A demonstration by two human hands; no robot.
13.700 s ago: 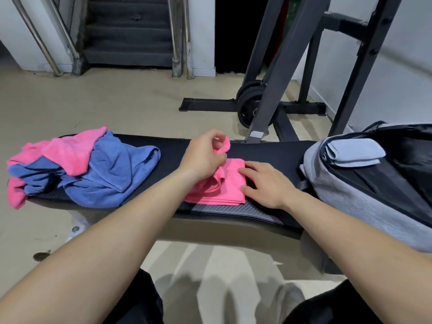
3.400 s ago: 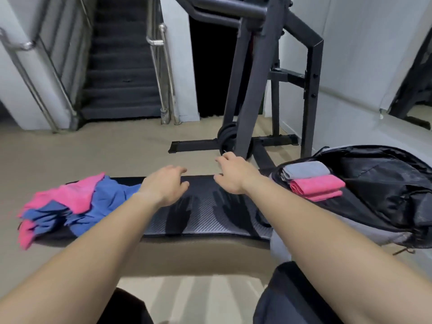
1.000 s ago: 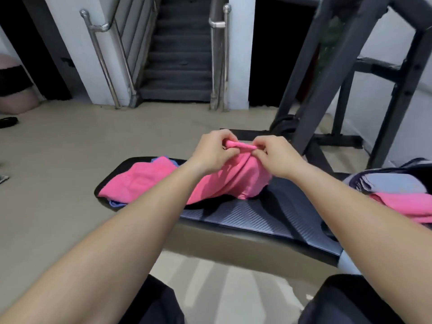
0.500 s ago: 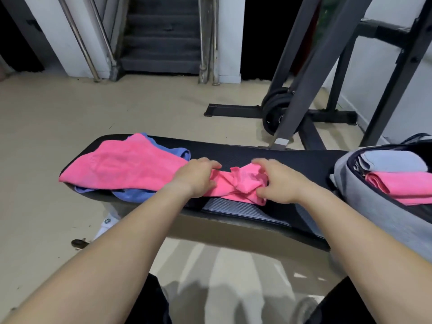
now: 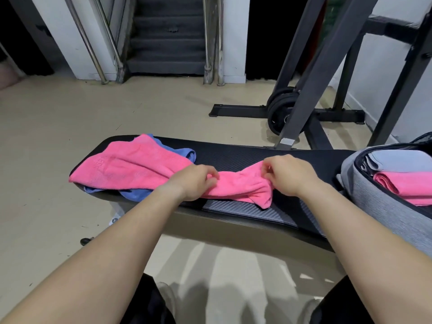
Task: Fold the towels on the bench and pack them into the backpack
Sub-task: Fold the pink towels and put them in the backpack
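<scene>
My left hand and right hand are apart on the surface, each with fingers curled into the pink towel. The cloth runs lengthwise along the surface. It is bunched between my hands, and its wider part spreads left past my left hand, over a blue towel. I judge the flattening has to work leftward, so my left hand is nearer that part. The backpack lies open just right of my right hand.

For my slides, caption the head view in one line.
Left hand and right hand pinch a pink cloth towel on the black padded bench beside an open grey backpack.
</scene>
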